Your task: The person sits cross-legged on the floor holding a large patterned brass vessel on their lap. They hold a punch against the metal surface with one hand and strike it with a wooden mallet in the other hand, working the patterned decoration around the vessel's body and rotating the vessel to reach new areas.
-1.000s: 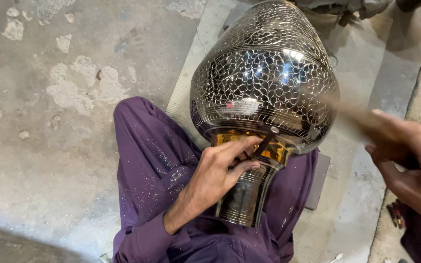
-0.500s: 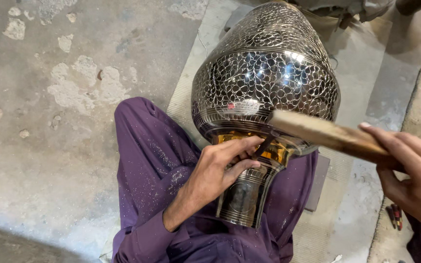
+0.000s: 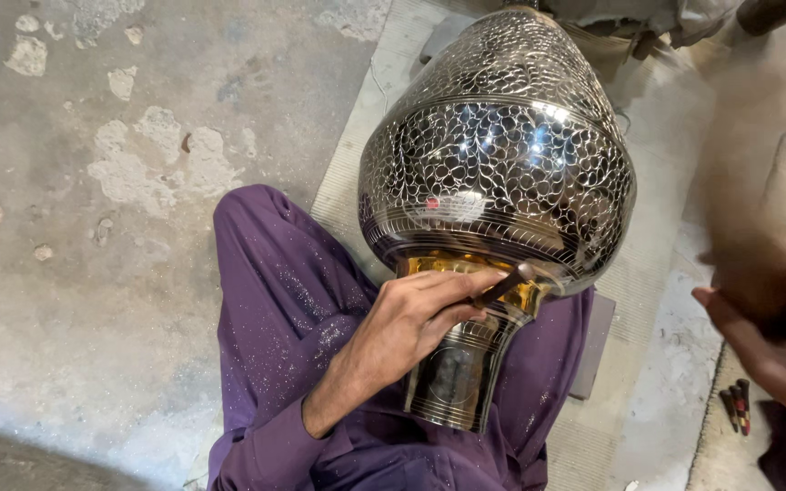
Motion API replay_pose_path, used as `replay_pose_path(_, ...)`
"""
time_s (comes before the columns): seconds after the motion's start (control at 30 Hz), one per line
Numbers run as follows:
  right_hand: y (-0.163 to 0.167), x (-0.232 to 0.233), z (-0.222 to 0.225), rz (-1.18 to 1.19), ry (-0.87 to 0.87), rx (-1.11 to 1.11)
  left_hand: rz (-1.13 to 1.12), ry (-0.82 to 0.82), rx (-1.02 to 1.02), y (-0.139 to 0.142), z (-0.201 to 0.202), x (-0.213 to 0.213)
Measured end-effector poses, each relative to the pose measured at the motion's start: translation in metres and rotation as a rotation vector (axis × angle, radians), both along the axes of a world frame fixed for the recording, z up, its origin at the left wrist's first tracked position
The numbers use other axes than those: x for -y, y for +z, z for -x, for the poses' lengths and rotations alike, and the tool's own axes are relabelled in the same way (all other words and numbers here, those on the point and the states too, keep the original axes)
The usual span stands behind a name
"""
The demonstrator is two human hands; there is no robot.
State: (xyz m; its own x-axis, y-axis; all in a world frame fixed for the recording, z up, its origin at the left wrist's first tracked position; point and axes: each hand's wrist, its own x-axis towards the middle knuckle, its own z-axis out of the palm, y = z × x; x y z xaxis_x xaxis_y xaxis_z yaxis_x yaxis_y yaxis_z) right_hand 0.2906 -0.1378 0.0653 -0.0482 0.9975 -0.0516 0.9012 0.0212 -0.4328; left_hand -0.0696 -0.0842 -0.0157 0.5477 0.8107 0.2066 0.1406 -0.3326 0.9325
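Note:
A large silver-coloured metal vase [image 3: 502,164], cut all over with a leaf pattern, lies across my lap with its foot [image 3: 455,386] toward me. My left hand [image 3: 411,318] rests on the vase's brass-coloured neck and pinches a thin dark chisel [image 3: 504,285], whose tip touches the metal just under the belly. At the right edge, my right hand [image 3: 775,336] is blurred by motion. It grips a wooden mallet [image 3: 740,191], which shows only as a brown streak lifted well away from the chisel.
My purple trousers [image 3: 275,300] are dusted with metal flecks. A ribbed mat [image 3: 357,164] lies under the vase on the patchy concrete floor [image 3: 93,227]. A grey slab [image 3: 595,345] sits beside my knee, and two small dark tools [image 3: 737,406] lie at the lower right.
The mallet, down near the chisel head half a second ago, has swung up and away to the right. My left hand and the chisel have stayed on the vase's neck.

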Motion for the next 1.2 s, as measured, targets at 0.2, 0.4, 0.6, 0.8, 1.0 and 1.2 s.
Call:
replay_pose_path(0.2, 0.003, -0.002, -0.002, -0.008, 0.082, 0.201, 0.039, 0.061, 0.021, 0.002, 0.004, 0.004)
replay_pose_path(0.4, 0.01, -0.008, 0.011, -0.062, 0.189, 0.238, 0.092, 0.083, 0.025, 0.001, 0.002, 0.005)
replay_pose_path(0.6, 0.018, -0.018, 0.011, 0.076, 0.188, 0.344, 0.106, 0.095, 0.042, 0.002, 0.002, 0.006)
replay_pose_path(0.8, 0.013, -0.019, 0.015, 0.06, 0.19, 0.343, 0.153, 0.112, 0.06, 0.002, 0.003, 0.009)
replay_pose_path(1.0, 0.02, -0.018, 0.017, 0.03, 0.134, 0.189, 0.175, 0.113, 0.049, -0.006, 0.001, 0.01)
replay_pose_path(1.2, 0.024, -0.017, 0.032, -0.045, 0.06, 0.254, 0.179, 0.099, 0.08, -0.009, 0.003, 0.01)
